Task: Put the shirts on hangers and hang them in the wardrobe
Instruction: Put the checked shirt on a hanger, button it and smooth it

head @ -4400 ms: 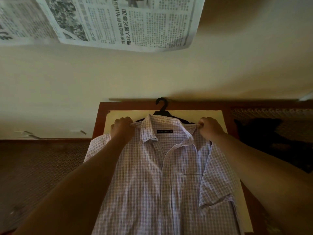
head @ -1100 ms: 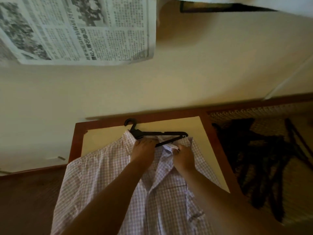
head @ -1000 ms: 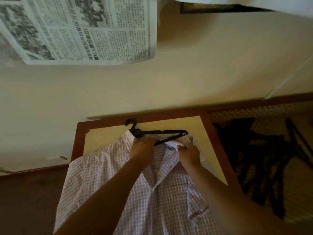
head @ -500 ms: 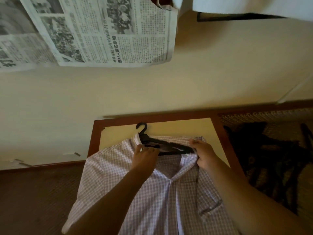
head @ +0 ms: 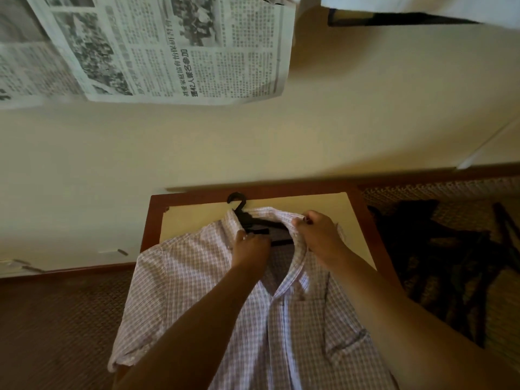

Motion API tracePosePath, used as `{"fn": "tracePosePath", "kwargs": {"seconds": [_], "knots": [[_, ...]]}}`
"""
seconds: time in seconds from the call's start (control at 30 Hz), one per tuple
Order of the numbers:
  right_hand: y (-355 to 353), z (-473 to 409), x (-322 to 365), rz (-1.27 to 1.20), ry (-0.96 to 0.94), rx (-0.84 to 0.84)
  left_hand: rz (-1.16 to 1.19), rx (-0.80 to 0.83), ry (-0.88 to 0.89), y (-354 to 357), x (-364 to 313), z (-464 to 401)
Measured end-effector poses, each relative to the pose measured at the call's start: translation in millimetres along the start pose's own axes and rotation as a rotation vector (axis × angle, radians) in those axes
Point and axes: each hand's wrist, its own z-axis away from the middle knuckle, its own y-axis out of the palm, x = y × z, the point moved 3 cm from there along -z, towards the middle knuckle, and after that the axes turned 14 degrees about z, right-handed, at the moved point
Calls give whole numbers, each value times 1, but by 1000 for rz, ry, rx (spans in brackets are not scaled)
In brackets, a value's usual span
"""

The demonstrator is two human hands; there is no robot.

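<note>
A newspaper [head: 157,49] hangs on the wall, far above the fingers. Below it, a checked shirt [head: 197,291] lies flat on a small table [head: 363,220] with a red-brown edge. The left hand [head: 251,249] rests at the open neck of the shirt, its fingers curled around the black hanger [head: 247,219]. The hook of the hanger sticks out just above these fingers, and its bar goes under the collar toward the other hand. The right hand [head: 320,237] pinches the right side of the collar between thumb and fingers and lifts it over the hanger. To the right of this hand, well apart, dark clothes [head: 433,249] lie on a woven surface.
</note>
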Motion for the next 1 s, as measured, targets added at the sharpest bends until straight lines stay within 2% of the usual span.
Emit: {"fn": "tracePosePath", "kwargs": {"seconds": [0.2, 0.33, 0.5, 0.6, 0.7, 0.8, 0.87, 1.0], "knots": [[28, -5, 2, 29, -9, 26, 286, -50, 132, -8, 8, -23], [51, -14, 4, 99, 5, 86, 298, -183, -107, -10, 52, 4], [80, -20, 15, 226, -14, 163, 323, 39, -262, 18, 71, 19], [79, -14, 14, 262, -85, 170, 303, 56, -288, 28, 76, 20], [67, 6, -1, 233, -112, 74, 330, 11, -281, 24, 73, 25], [79, 37, -30, 258, -79, 68, 362, -131, -299, 19, 62, 38], [95, 55, -40, 327, -85, 100, 421, -199, -304, 22, 54, 48], [108, 62, -46, 517, -126, 45, 517, -239, -298, 32, 36, 71]]}}
